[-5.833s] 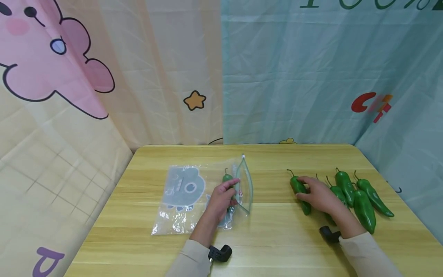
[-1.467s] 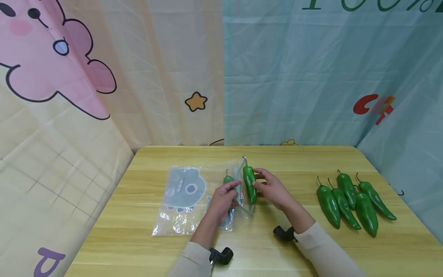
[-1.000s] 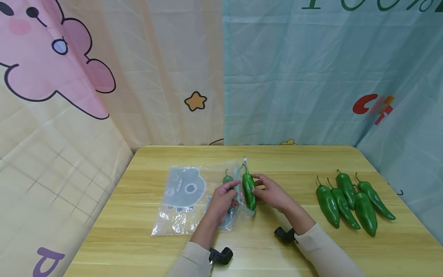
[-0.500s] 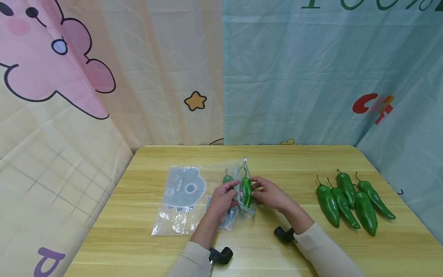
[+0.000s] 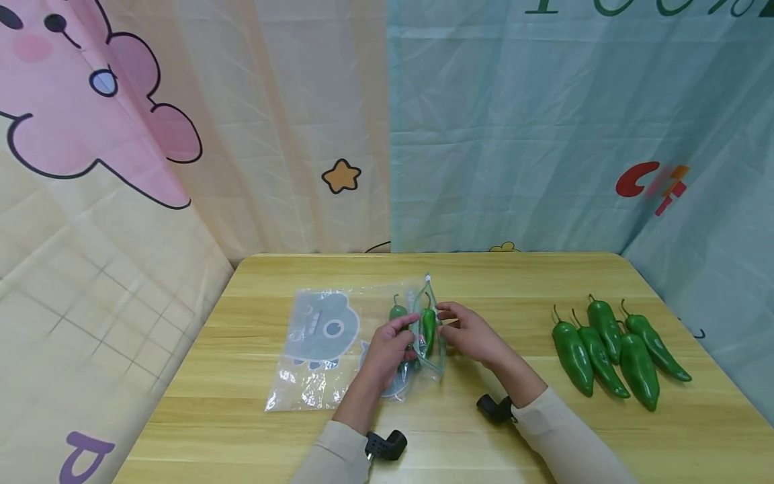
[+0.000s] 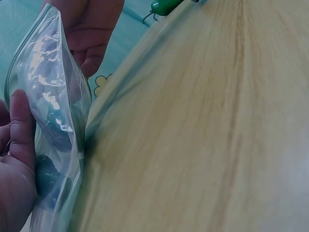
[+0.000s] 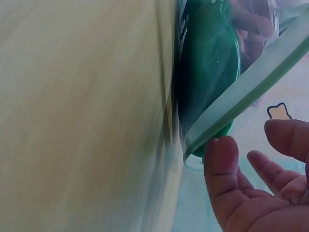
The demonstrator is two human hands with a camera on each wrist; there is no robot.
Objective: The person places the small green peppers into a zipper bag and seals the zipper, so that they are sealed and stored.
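Note:
A clear zip bag (image 5: 329,383) with a grey-blue cartoon print lies flat on the table, its zip mouth spread toward the right. My left hand (image 5: 389,346) holds the bag beside the mouth, fingers against the film in the left wrist view. One green pepper (image 5: 397,311) lies inside under that hand, partly covered by it. A second green pepper (image 5: 428,329) is just within the mouth, behind the zip strip (image 7: 251,92) in the right wrist view. At the mouth's edge, my right hand (image 5: 471,333) has its fingers spread apart, the thumb tip right at the strip.
Several green peppers (image 5: 639,370) lie grouped at the right of the wooden table (image 5: 508,450). Printed curtains (image 5: 544,134) hang behind the table and along both sides.
My right hand took a pepper from the right group, carried it left and slid it into the bag's mouth; its fingers have since parted. My left hand stayed at the bag.

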